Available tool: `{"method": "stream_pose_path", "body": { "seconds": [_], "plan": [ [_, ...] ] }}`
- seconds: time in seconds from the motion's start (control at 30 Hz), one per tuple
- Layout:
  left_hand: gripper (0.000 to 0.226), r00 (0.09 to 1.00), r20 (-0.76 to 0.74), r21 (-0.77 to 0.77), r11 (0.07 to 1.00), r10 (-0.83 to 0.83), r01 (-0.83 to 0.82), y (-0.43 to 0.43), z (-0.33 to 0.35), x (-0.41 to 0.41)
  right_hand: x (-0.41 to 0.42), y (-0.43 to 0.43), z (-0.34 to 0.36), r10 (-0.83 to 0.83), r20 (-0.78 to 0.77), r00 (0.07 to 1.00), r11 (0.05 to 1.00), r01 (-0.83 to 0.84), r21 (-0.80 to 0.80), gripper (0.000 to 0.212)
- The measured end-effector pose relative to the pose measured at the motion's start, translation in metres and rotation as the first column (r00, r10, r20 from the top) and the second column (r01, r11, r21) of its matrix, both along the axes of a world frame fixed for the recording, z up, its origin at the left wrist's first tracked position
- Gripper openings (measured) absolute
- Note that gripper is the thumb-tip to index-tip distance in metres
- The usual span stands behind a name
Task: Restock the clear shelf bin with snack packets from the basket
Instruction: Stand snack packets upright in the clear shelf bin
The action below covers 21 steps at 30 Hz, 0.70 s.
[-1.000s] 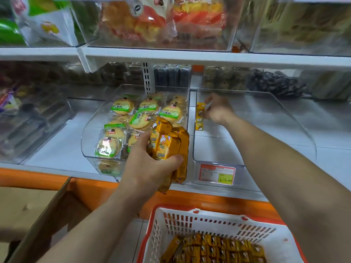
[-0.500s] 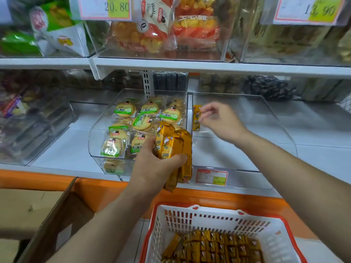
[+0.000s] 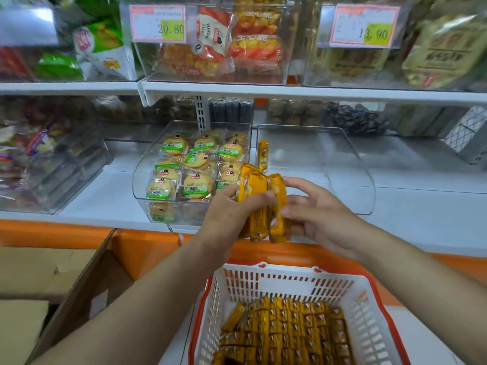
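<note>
Fingers (image 3: 229,191) of the left hand (image 3: 226,214) curl round a bunch of packets (image 3: 257,206) and grip it tight. The right hand (image 3: 316,214) meets the same bunch from the other side. Its thumb sits on top and its fingers press the outer packet, pinching it. The packets are long, thin and yellow-orange, with shiny, crinkly wrap. Both hands hold them in the air, just in front of the white shelf (image 3: 421,217) and above the basket (image 3: 290,281).

The clear bin (image 3: 350,177) is hard see-through plastic with a rounded front wall. A single packet (image 3: 263,155) stands on end against its left wall, and to the right of it the bin's floor lies wide and open. The hands hide part of the bin's front. The next bin (image 3: 139,185) holds round cookies (image 3: 196,184) in clear wrap with green labels.

The basket is white plastic with slots in its walls and a red rim. More packets (image 3: 287,333) lie inside in neat rows, but the near edge is cut off at the bottom. The small print on the packets is too blurry to read. A brown cardboard box (image 3: 87,280) stands open at the left — its inside is dark.
</note>
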<state>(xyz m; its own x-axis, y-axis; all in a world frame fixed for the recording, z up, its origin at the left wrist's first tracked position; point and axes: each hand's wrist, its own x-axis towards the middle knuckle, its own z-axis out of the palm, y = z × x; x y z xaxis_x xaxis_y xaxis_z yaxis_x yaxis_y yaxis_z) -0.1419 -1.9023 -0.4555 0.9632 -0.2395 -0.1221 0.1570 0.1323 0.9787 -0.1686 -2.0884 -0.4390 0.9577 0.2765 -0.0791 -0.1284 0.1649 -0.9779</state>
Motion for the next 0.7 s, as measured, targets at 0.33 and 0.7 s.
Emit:
{"method": "stream_pose_path", "body": {
  "seconds": [0.33,0.7],
  "plan": [
    [0.018,0.999,-0.026,0.051,0.998,-0.027,0.029,-0.001,0.001,-0.001,-0.005,-0.010,-0.001,0.065,-0.082,0.995,0.987,-0.052,0.152,0.053],
    [0.047,0.993,-0.109,-0.029,0.998,-0.052,0.049,0.005,0.005,0.004,0.006,-0.014,-0.009,-0.210,-0.074,0.975,0.968,0.218,0.121,0.026]
  ]
}}
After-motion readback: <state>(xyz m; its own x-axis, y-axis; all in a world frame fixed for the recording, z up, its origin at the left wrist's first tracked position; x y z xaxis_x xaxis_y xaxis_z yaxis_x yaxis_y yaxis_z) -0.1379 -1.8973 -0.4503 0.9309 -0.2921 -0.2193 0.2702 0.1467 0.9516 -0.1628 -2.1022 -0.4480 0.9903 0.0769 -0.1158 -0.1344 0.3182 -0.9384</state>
